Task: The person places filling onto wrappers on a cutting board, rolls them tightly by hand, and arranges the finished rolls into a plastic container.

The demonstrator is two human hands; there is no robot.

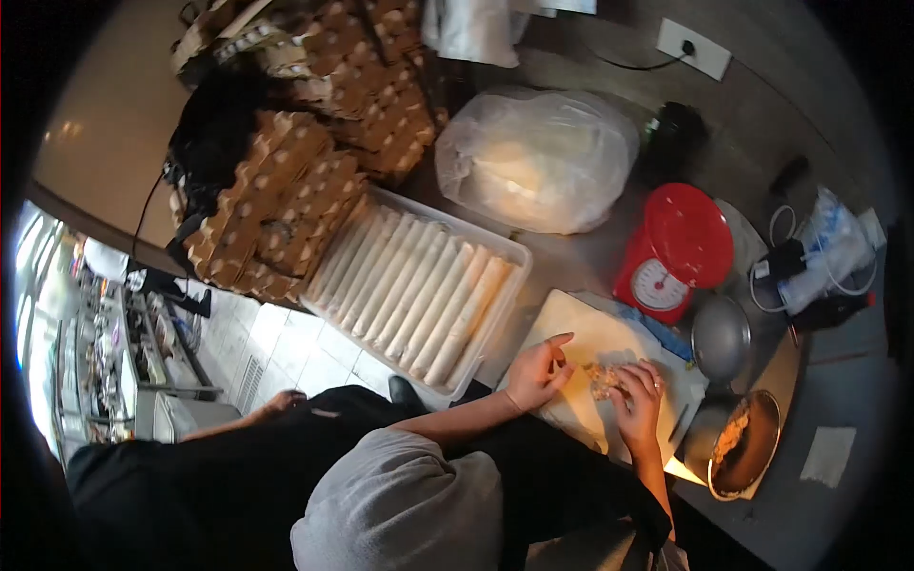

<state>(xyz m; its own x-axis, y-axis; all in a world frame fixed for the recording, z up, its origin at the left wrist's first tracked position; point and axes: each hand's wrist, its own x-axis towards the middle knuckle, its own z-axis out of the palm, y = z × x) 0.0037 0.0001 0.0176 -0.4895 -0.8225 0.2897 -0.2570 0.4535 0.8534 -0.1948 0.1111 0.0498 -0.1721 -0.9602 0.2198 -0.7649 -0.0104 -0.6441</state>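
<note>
- Right hand (636, 404): fingers bent over crumbly filling (600, 383), right of centre; pinching unclear. Uneven pressure could scatter it.
- Left hand (535, 376): fingers loosely spread beside it.
- Pot (701, 447), lower right: a forearm bump could shift it.

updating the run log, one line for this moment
left hand: open, beside mix | right hand: on mix | rolls: in tub | pot: mix inside

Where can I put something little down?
A small bare patch of counter lies between the plastic bag, tub, red scale and board. More grey surface shows beyond the pot. It's crowded around the scale, pan and pot, and your hands are over the board.
</note>
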